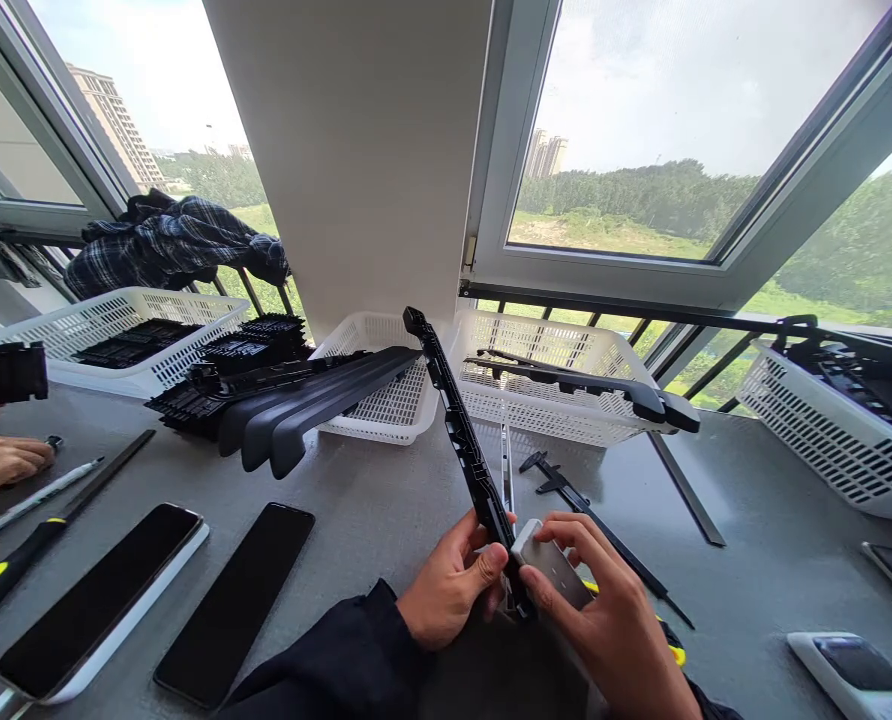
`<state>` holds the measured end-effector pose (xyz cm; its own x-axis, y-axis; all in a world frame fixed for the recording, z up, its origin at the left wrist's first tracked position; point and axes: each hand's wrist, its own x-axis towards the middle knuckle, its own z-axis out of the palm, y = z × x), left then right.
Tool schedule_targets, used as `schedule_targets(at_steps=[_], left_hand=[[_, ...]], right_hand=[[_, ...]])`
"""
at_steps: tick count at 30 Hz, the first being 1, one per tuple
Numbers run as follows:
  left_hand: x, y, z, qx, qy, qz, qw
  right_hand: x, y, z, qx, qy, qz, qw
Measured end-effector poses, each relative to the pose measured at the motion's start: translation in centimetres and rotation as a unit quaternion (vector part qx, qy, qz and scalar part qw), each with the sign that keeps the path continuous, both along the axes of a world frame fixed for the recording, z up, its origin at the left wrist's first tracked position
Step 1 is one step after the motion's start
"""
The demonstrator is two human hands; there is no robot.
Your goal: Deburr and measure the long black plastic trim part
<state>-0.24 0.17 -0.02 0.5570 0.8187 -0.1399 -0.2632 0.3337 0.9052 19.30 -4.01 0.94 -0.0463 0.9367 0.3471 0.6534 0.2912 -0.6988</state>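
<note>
- Over the grey bench, what's in work?
- One black slotted strip, held up at a slant, lower end toward the wearer. Left hand grips it near the bottom, thumb on top. Right hand pinches a small grey block right by it. Block touching strip? Can't tell.
- How far along?
- Mid-piece, I'd judge. Strip is picked up, block is brought to its lower end, neither is set down. What that has achieved so far doesn't show.
- And the rest?
- Long dark pieces are piled to the left; more lie over the white basket to the right. Can't tell finished from waiting, so no count of what's left.
- Strip condition?
- Long, narrow, black with some sheen. Ribs, clips and cut-outs along the side we see, stubby top end. Looks straight, no break visible. Moulded plastic, probably. Lower end is partly behind fingers, so can't vouch for it.
</note>
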Motion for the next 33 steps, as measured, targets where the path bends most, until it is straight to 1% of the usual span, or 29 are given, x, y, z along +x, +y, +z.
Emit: schedule_targets(at_steps=[3,6,9,14,16,19,21,24,26,28,33], left_hand=[[-0.1,0.0,0.1,0.002,-0.002,-0.007,1.0],[-0.1,-0.1,0.1,-0.006,0.005,-0.006,1.0],[-0.1,-0.2,0.4,-0.008,0.021,-0.008,1.0],[-0.2,-0.2,1.6,0.045,0.024,0.002,0.999],[-0.2,-0.2,1.8,0.058,0.029,-0.006,0.998],[-0.2,-0.2,1.6,0.054,0.041,-0.02,0.998],[-0.1,-0.2,1.3,0.042,0.034,-0.018,0.998],[0.0,-0.2,1.0,0.029,0.025,-0.015,0.999],[0.0,-0.3,1.0,0.031,0.039,-0.016,0.999],[0.0,-0.4,1.1,0.031,0.056,-0.016,0.998],[0.0,-0.2,1.0,0.039,0.034,0.01,0.999]], right_hand=[[0.0,0.1,0.3,0.01,0.004,0.002,1.0],[-0.2,0.0,0.9,0.019,0.008,0.025,0.999],[-0.4,-0.2,1.5,0.029,0.002,0.052,0.998],[-0.7,-0.5,2.1,0.041,-0.005,0.069,0.997],[-0.7,-0.6,2.2,0.052,-0.007,0.074,0.996],[-0.8,-0.6,2.3,0.063,-0.018,0.091,0.994],[-0.8,-0.5,2.1,0.071,-0.028,0.098,0.992],[-0.7,-0.4,1.6,0.09,-0.033,0.074,0.993],[-0.7,-0.5,1.4,0.104,-0.028,0.046,0.993],[-0.8,-0.6,1.5,0.117,-0.019,0.039,0.992],[-1.3,-0.9,1.9,0.108,-0.028,0.112,0.987]])
